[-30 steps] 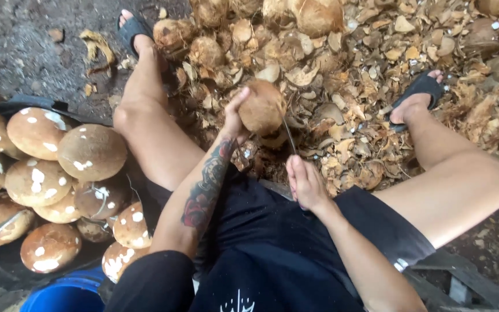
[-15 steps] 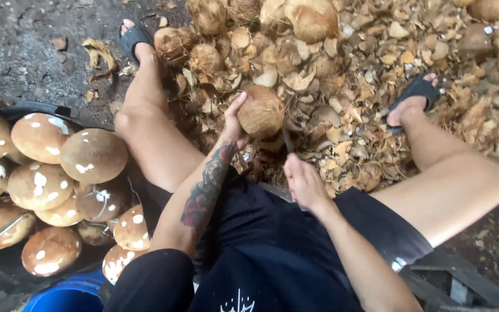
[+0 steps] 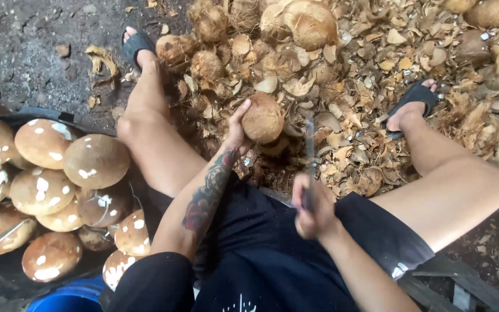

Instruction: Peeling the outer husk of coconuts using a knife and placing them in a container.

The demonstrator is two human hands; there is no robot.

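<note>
Husk-littered ground (image 3: 371, 75) below, left hand (image 3: 237, 132) gripping a coconut (image 3: 263, 118), right hand (image 3: 313, 211) fisted on a raised knife (image 3: 309, 144).

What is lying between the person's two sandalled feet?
In the head view, a pile of husk chips and unpeeled coconuts covers the ground between the left foot and right foot.

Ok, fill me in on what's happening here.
A seated person is working on a brown coconut, held out over a heap of shell chips and husk scraps by the left hand. The right hand grips a knife, blurred, its blade pointing up just right of the coconut and not touching it. At the person's left, a pile of pared coconuts, brown with white patches, sits in a dark tub.
</note>
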